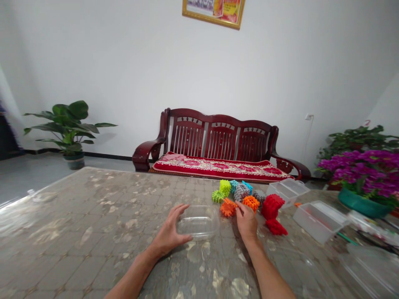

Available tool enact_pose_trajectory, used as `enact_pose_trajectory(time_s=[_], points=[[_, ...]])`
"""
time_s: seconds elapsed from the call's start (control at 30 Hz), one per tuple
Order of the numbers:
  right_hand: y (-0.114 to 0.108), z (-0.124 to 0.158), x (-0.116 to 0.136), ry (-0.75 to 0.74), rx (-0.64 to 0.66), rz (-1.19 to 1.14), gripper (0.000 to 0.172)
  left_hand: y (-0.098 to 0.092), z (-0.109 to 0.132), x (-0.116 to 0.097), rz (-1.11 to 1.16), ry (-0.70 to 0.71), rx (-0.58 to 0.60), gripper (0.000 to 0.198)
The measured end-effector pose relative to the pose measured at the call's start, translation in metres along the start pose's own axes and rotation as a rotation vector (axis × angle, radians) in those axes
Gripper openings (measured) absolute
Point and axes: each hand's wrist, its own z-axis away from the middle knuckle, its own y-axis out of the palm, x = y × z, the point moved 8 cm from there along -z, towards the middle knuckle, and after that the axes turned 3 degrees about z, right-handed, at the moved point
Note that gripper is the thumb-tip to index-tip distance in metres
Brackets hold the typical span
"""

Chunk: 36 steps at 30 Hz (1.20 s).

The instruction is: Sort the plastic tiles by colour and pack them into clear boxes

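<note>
An empty clear plastic container (199, 222) rests on the table in front of me. My left hand (173, 230) is curved around its left end, with the thumb at the near edge and the fingers at the far edge. To its right, my right hand (247, 222) pinches the edge of an orange knobbly toy block (228, 207). Clustered behind and beside that hand are a second orange block (251, 203), lime-green blocks (225, 187), a teal block (233, 186), grey blocks (241, 192) and red blocks (272, 206).
Translucent boxes (319, 222) stand on the right of the patterned table (102, 228). A clear lid (299, 270) lies near my right forearm. Purple flowers in a green pot (363, 203) are at the far right. A wooden bench (218, 137) stands behind the table.
</note>
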Motion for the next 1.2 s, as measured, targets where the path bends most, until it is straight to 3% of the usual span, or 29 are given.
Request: enact_pose_trajectory(time_s=[0.17,0.3,0.43,0.63,0.8,0.93,1.1,1.2], points=[[-0.009,0.011,0.000,-0.040,-0.074,-0.244,0.037,-0.005,-0.002,0.002,0.033,0.010,-0.061,0.086],[-0.007,0.026,0.015,-0.170,0.055,-0.320,0.031,-0.012,-0.003,0.005,0.042,0.022,-0.134,0.082],[-0.001,0.037,0.027,-0.275,0.216,-0.276,0.041,-0.017,-0.005,0.008,0.046,0.017,-0.164,0.083],[-0.009,0.031,0.033,-0.288,0.121,-0.083,0.050,-0.014,-0.006,0.011,0.024,0.012,-0.140,0.084],[-0.005,0.036,0.053,-0.404,0.186,0.044,0.045,-0.013,-0.006,0.009,0.020,0.043,-0.139,0.083],[-0.005,0.042,0.058,-0.458,0.215,0.011,0.039,-0.013,-0.007,0.006,0.024,0.051,-0.134,0.084],[-0.018,0.031,0.034,-0.309,0.003,-0.074,0.033,-0.010,-0.006,0.004,0.036,0.026,-0.100,0.086],[-0.017,0.026,0.018,-0.219,-0.036,-0.080,0.034,-0.010,-0.006,0.002,0.042,0.033,-0.096,0.086]])
